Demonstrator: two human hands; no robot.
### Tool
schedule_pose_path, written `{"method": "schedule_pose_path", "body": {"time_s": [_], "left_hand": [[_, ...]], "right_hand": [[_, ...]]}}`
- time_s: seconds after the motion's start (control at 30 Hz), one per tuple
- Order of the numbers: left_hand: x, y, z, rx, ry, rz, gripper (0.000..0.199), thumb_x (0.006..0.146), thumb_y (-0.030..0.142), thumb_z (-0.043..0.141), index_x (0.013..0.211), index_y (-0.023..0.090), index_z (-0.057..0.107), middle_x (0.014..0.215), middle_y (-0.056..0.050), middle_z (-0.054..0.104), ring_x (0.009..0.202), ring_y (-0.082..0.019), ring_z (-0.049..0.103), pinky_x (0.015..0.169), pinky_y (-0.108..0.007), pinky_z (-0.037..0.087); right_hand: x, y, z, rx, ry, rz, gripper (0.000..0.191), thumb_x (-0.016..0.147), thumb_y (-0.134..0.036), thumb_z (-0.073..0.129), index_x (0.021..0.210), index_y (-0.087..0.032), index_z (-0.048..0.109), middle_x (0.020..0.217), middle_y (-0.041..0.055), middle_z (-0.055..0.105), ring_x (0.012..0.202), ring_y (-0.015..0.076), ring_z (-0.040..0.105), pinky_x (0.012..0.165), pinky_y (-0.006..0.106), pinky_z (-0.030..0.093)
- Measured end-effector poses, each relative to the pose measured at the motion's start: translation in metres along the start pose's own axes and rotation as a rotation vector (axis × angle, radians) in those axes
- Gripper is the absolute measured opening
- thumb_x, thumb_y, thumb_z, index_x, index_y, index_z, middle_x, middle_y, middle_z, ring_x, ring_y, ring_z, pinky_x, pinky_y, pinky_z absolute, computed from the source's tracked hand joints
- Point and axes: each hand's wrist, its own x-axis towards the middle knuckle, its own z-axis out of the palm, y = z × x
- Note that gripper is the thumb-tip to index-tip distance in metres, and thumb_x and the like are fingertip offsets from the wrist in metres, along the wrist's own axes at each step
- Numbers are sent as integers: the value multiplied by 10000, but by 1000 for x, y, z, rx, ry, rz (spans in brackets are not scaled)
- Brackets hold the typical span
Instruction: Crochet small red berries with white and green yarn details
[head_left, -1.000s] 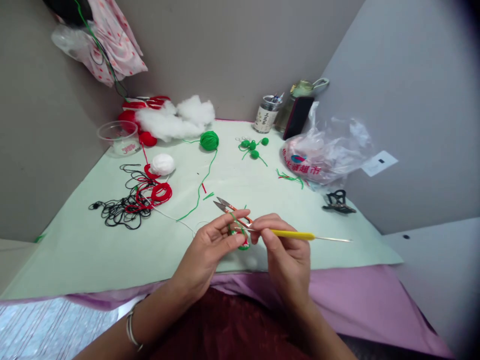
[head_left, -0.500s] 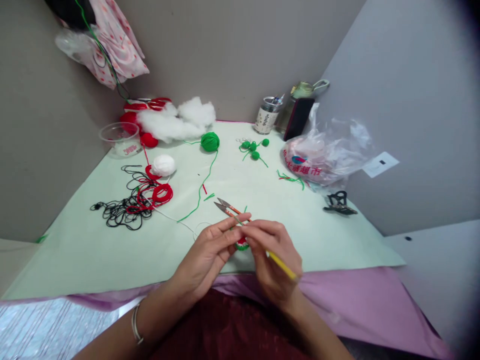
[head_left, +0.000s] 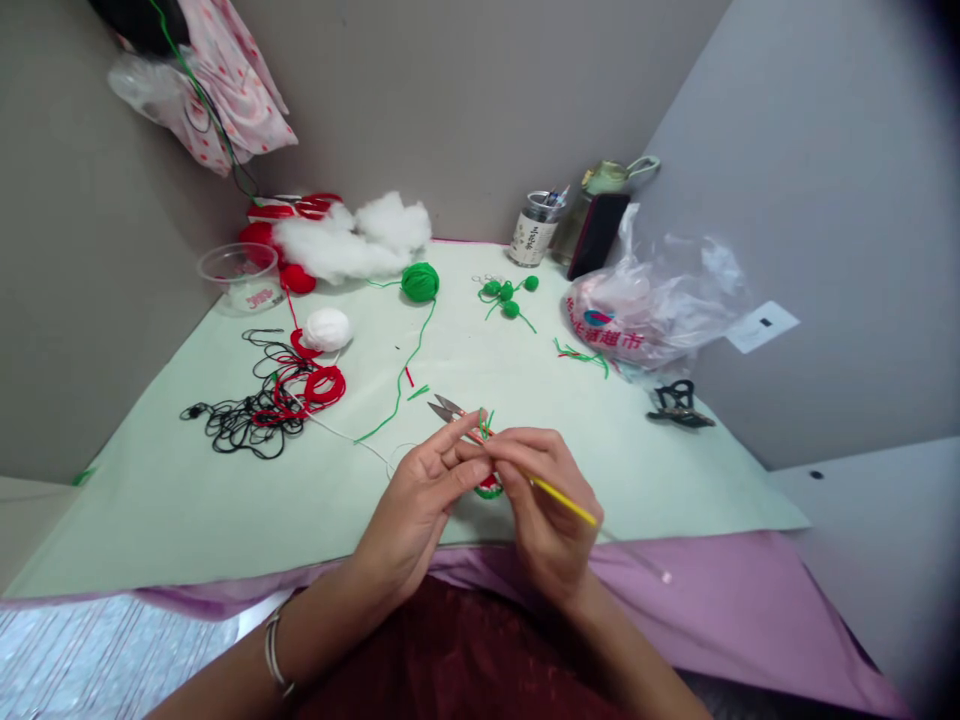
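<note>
My right hand (head_left: 551, 505) is closed around a crochet hook with a yellow handle (head_left: 562, 500), its tip end meeting the fingers of my left hand (head_left: 431, 495). Between my fingertips sits a small red crochet piece with a green and white edge (head_left: 489, 487), partly covered by both hands. My left thumb and fingers pinch this piece. Green yarn ends (head_left: 486, 424) stick up above my left fingertips. Just behind the hands, thread snips (head_left: 450, 408) lie on the table, their orange handles partly hidden.
Left are a white yarn ball (head_left: 328, 330), red yarn (head_left: 324, 386) and tangled black cord (head_left: 247, 420). Farther back lie white stuffing (head_left: 352, 240), a green yarn ball (head_left: 420, 283) and small green balls (head_left: 510, 310). A plastic bag (head_left: 645, 300) and black hair clip (head_left: 680, 405) are right.
The yellow hook has swung to a flatter angle, and its back end points farther right. More green yarn now stands up at my left fingertips. Both hands stay almost in place.
</note>
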Motion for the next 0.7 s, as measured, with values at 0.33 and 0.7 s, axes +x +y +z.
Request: {"method": "schedule_pose_path", "body": {"time_s": [0.33,0.7], "left_hand": [[2,5,-6,125,-92,30,298,806,239,901,1098,223,844,920,-33,762,808,-133,654,687,-209,498],[5,6,1,123,45,169,214,845,395,869,877,187,830,930,-41,748,781,-158,698,619,-224,600]], "right_hand": [[8,-2,-6,385,-7,308,149,1001,-233,683,1016,-287,821,992,37,783,903,183,730,783,320,612],[10,-4,-12,251,-44,207,156,1007,-197,666,1027,-271,802,970,41,772,914,195,723,799,342,607]]}}
